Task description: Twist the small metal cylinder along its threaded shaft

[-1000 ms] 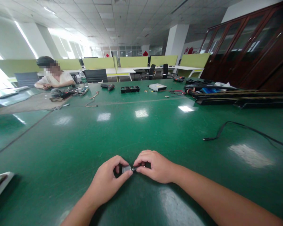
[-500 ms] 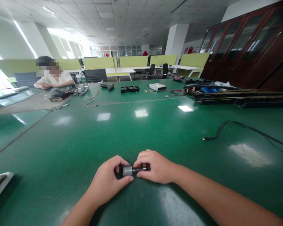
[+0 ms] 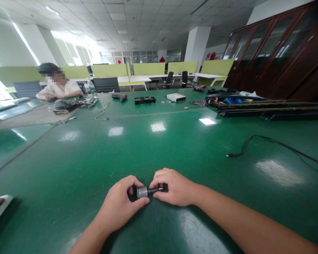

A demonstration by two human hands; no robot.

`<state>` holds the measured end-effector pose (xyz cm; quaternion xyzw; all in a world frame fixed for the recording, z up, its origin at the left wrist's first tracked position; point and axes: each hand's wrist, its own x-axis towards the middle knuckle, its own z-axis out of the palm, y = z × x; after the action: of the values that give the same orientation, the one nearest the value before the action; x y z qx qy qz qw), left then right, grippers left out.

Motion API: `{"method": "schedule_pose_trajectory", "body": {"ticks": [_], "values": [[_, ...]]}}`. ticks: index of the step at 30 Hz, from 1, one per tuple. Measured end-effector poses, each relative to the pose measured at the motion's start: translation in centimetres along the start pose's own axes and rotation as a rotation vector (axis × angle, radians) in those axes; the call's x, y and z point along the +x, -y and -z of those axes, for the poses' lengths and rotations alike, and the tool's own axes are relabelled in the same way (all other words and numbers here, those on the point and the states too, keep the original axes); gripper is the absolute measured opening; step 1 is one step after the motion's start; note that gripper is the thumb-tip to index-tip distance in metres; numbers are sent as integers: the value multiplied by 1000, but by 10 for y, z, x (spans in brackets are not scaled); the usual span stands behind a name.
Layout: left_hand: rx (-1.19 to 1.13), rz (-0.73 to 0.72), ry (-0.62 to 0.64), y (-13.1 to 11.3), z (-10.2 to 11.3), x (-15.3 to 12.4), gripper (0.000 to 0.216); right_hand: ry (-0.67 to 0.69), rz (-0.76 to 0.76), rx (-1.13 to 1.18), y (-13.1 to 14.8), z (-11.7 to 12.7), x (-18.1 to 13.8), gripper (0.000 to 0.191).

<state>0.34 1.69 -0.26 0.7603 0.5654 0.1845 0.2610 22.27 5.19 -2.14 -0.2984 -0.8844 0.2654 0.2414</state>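
A small grey cylindrical part (image 3: 142, 192) with a dark ridged shaft (image 3: 155, 190) lies sideways between my hands, low over the green table (image 3: 137, 151). My left hand (image 3: 122, 201) grips the grey cylinder between thumb and fingers, the thumb at its near side. Around the shaft, my right hand (image 3: 172, 187) closes in a pinch, fingertips close to where it meets the cylinder. The shaft's far end points toward my right palm and is partly in shadow there.
A black flat cable (image 3: 254, 137) runs across the right side. Farther back are a power drill (image 3: 119, 97), a black tray-like part (image 3: 145, 100), a silver box (image 3: 176, 97) and long dark bars (image 3: 267, 107). One person (image 3: 59, 84) sits at the far left. A light-rimmed object (image 3: 2, 208) is at lower left.
Both hands keep their hold on the part, with only a slight shift in the fingers and shaft. The whole view has moved a little; the seated person's head has turned slightly.
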Motion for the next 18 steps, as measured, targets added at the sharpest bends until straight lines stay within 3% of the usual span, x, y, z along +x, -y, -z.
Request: {"method": "schedule_pose_trajectory", "body": {"ticks": [18], "values": [[-7,-8,1,0,0,-1,20,-6,-46,25,4,3,1,13]]}}
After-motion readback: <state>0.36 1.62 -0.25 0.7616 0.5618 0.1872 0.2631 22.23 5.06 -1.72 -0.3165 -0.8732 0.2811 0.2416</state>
